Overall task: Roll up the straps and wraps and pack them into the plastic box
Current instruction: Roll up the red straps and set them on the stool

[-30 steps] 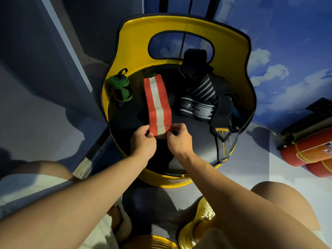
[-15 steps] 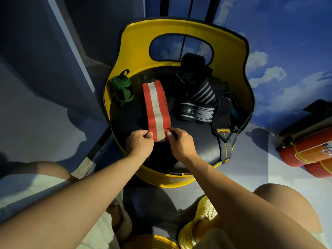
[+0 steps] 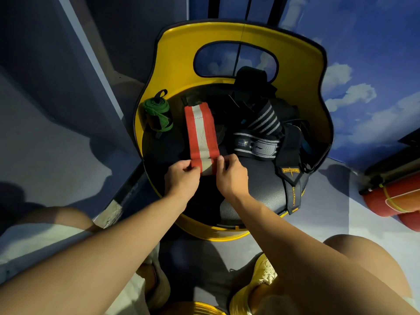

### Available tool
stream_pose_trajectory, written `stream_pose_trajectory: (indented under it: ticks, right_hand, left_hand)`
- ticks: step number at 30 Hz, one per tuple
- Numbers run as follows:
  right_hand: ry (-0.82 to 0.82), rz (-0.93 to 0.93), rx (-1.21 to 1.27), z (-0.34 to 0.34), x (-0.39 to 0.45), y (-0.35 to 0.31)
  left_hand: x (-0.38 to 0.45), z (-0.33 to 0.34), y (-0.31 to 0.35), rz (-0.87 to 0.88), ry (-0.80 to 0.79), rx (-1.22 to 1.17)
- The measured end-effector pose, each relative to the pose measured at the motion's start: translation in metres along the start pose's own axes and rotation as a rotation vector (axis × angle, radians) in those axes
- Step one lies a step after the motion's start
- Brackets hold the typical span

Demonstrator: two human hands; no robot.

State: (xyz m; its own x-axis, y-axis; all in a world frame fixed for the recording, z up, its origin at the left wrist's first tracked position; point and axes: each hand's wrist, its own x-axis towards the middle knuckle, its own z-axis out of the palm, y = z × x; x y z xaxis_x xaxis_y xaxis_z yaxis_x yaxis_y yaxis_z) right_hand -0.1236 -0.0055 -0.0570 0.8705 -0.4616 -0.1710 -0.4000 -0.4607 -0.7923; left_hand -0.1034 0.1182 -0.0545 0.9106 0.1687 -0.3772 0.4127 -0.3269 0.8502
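Note:
A red wrap with a grey middle stripe [image 3: 200,133] lies flat on the black seat of a yellow chair [image 3: 259,192]. Its near end is rolled into a short coil. My left hand [image 3: 181,178] pinches the coil's left side and my right hand [image 3: 230,176] pinches its right side. A rolled green wrap [image 3: 158,114] stands at the seat's left edge. To the right lies a pile of black and grey striped wraps [image 3: 259,133], and a black lifting strap with yellow lettering [image 3: 293,183] hangs over the seat's front. No plastic box is in view.
The chair's yellow backrest [image 3: 181,60] curves round the seat's far side. A red cylinder [image 3: 395,198] lies on the floor at the right. My knees and a yellow shoe [image 3: 256,289] are below the seat. A dark wall panel stands at the left.
The coil at the wrap's near end has grown and both hands have moved a little farther up the wrap, so the flat part is shorter.

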Motion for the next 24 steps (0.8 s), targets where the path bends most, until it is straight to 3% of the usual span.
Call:
stream_pose_trajectory:
  ticks: [6, 11, 19, 24]
  right_hand:
    - [-0.137, 0.032, 0.108, -0.007, -0.020, 0.003]
    - [-0.162, -0.076, -0.005, -0.013, -0.029, 0.011]
    - [-0.107, -0.118, -0.116, -0.005, -0.004, 0.011]
    - [-0.064, -0.060, -0.100, -0.001, 0.020, 0.003]
  left_hand:
    - [-0.009, -0.004, -0.009, -0.001, -0.063, -0.063]
    - [-0.022, -0.011, -0.021, 0.018, -0.059, 0.013]
    - [0.002, -0.015, -0.002, 0.001, -0.010, 0.157]
    - [0.020, -0.008, 0.004, -0.025, 0.063, 0.091]
